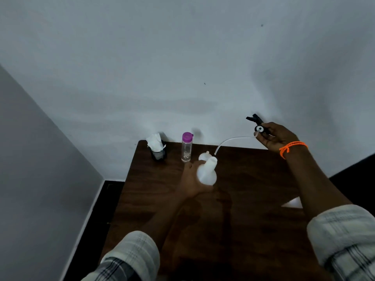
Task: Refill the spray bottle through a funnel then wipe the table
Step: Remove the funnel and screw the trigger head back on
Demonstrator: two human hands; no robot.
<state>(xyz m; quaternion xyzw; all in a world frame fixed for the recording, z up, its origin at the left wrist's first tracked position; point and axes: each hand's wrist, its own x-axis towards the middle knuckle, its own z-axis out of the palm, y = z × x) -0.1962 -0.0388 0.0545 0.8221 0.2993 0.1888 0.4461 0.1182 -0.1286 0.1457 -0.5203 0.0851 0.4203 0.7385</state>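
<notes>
My left hand [191, 179] grips the white spray bottle [207, 172] above the dark wooden table [253, 189]; the bottle's neck is open and tilted up to the right. My right hand [277, 136] holds the black spray head [257, 124] lifted high at the right, over the table's far edge. Its thin clear dip tube [231, 139] curves down and ends just outside the bottle's neck. A white funnel [204, 156] stands on the table right behind the bottle. A clear water bottle [187, 148] with a purple cap stands at the far edge.
A black cup [158, 153] stuffed with white tissue [155, 141] stands at the table's far left corner. A white object [293, 202] lies at the right, partly hidden by my right forearm. A pale wall rises behind the table; dark floor lies left.
</notes>
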